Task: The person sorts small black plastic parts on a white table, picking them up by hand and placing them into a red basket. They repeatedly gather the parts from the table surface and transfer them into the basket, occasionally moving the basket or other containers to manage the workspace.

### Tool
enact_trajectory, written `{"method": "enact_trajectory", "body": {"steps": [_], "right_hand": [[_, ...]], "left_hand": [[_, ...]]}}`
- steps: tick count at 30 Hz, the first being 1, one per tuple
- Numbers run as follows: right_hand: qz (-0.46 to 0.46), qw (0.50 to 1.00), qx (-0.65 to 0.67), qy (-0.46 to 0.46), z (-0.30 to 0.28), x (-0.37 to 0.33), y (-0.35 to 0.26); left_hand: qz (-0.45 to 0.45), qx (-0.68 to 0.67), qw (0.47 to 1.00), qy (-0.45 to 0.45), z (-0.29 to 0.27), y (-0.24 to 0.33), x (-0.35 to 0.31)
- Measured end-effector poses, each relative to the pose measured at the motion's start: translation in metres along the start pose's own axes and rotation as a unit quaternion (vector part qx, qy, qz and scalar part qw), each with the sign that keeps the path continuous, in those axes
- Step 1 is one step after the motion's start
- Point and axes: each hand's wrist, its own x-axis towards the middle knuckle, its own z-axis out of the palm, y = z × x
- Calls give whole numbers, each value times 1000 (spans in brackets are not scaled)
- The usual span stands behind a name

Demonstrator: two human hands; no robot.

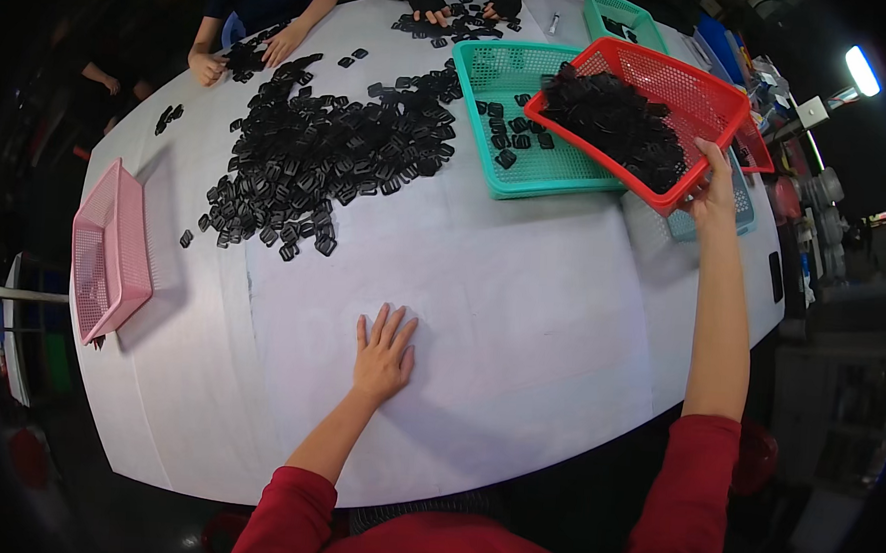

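My right hand (710,183) grips the near right corner of a red plastic basket (708,90), which is tilted over a green basket (528,181). A heap of black plastic buckles (617,115) lies in the red basket's left part. Several more black pieces rest on the green basket's mesh floor. My left hand (386,354) lies flat on the white table (481,309), fingers spread, holding nothing. Beyond it spreads a large pile of black buckles (340,141); my left hand does not touch it.
A pink basket (114,249) stands at the left edge. Across the table, one person's bare hands (287,43) and another's black-gloved hands (427,3) are by smaller buckle piles. A second green basket (627,16) sits far right; a bluish basket (744,207) is partly hidden behind my right hand.
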Motion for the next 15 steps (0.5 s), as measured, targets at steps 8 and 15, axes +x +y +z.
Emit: {"method": "enact_trajectory", "body": {"steps": [8,15], "right_hand": [[-84,994,-63,5,16,59,-1],[-162,978,-124,-35,33,56,1]], "left_hand": [[-4,-22,1000,6,7,15,14],[-16,-20,1000,-6,-5,3,4]]}}
